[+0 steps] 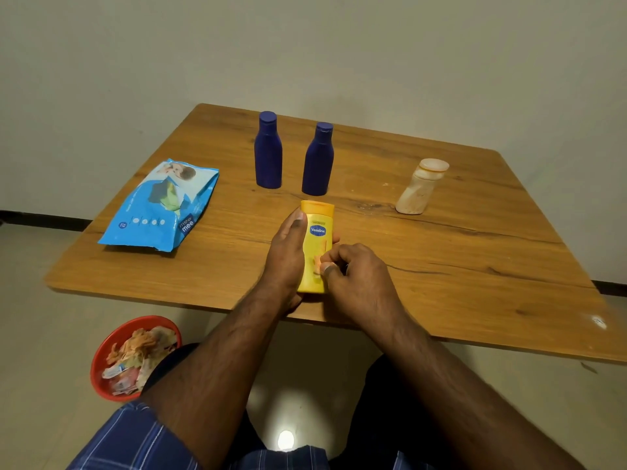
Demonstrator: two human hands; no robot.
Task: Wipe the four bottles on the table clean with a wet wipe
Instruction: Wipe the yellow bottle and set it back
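My left hand [286, 259] grips a yellow Vaseline bottle [319, 232] from its left side, thumb up near the cap; the bottle stands near the table's front edge. My right hand [356, 276] has its fingers curled against the bottle's lower right side and pinches a small pale scrap, seemingly the wet wipe [334, 265], which is mostly hidden. Two dark blue bottles [268, 154] [318, 161] stand upright behind it. A dirty white bottle [419, 189] stands at the right.
A blue pack of wet wipes [159, 206] lies on the left of the wooden table [475, 266]. A red bin [101, 361] with crumpled waste sits on the floor under the table's front left edge, beside my knee.
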